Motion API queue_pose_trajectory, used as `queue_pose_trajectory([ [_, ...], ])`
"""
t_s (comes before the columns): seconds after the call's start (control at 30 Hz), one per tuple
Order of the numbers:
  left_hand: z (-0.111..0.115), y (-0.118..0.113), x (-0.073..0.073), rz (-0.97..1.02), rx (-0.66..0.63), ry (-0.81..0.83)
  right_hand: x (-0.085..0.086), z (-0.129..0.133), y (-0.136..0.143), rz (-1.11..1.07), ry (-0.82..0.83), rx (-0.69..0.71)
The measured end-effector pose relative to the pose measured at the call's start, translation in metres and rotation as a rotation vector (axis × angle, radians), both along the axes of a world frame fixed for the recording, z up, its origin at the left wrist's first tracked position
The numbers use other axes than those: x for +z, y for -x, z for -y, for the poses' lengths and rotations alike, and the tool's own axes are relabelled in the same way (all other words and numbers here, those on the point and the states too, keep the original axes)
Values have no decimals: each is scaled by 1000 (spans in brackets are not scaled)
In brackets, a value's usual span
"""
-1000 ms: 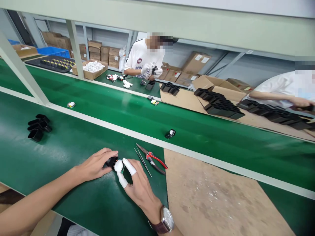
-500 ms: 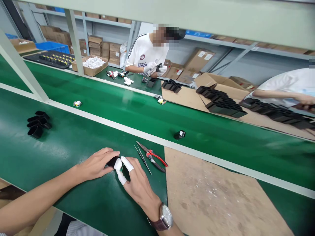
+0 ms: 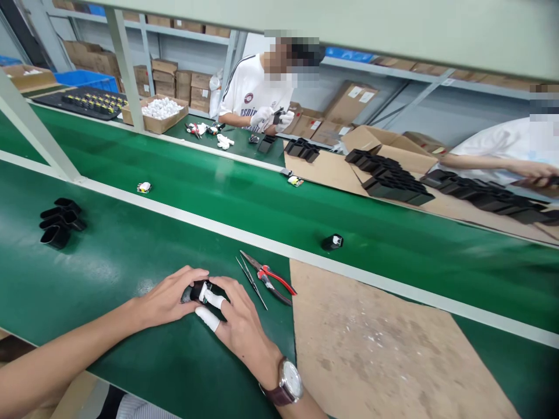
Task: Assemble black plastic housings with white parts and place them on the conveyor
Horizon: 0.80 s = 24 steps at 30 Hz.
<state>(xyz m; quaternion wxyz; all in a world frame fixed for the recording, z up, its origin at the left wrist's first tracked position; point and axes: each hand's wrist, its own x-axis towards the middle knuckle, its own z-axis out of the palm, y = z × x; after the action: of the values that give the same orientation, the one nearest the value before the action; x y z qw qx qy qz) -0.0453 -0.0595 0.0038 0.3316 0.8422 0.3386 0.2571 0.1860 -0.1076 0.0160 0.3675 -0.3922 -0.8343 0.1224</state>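
Observation:
Between thumb and fingers, my left hand (image 3: 168, 297) grips a small black plastic housing (image 3: 196, 290) just above the green bench. A circuit board with a white top (image 3: 203, 293) sits mostly inside its open right end. My right hand (image 3: 247, 323), with white finger cots on thumb and index finger, closes around that end. The index fingertip presses on the white top, while the thumb lies lower by the housing's edge. Right of the hands lie tweezers (image 3: 252, 283) and red-and-black long-nose pliers (image 3: 268, 277).
Several empty black housings (image 3: 61, 222) stand at left. The green conveyor (image 3: 227, 201) carries white-topped boards (image 3: 144, 187) and a filled housing (image 3: 332, 242). Cardboard (image 3: 375, 343) covers the bench at right. Across the belt, a gloved co-worker (image 3: 257, 96) handles a black part; another person's arm (image 3: 493, 163) shows at right.
The white-topped board has gone deeper into the housing, and my right index finger has moved left onto it. Items on the conveyor have shifted right.

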Motion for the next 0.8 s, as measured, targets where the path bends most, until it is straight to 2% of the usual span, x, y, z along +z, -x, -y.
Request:
queue_pose_trajectory([
  [0.17, 0, 0, 5, 3, -23, 135, -1, -5, -6, 10, -54, -32],
  [0.27, -4, 3, 10, 28, -104, 210, -3, -10, -17, 138, -128, -228],
  [0.33, -16, 7, 12, 88, -142, 232, -7, -14, -26, 317, -160, -385],
  [0.4, -42, 14, 15, 134, -53, 184, -15, -18, -35, 489, -169, -487],
  [0.47, -82, 24, 18, 86, 185, 38, -23, -20, -40, 580, -173, -513],
  [0.53, -128, 36, 23, -67, 494, -169, -29, -21, -42, 598, -181, -489],
  [0.6, -171, 48, 27, -99, 647, -220, -31, -21, -42, 583, -182, -472],
  [0.7, -217, 54, 32, -126, 744, -219, -28, -21, -41, 563, -163, -474],
  [0.8, -229, 43, 31, -136, 720, -208, -24, -20, -42, 552, -139, -452],
])
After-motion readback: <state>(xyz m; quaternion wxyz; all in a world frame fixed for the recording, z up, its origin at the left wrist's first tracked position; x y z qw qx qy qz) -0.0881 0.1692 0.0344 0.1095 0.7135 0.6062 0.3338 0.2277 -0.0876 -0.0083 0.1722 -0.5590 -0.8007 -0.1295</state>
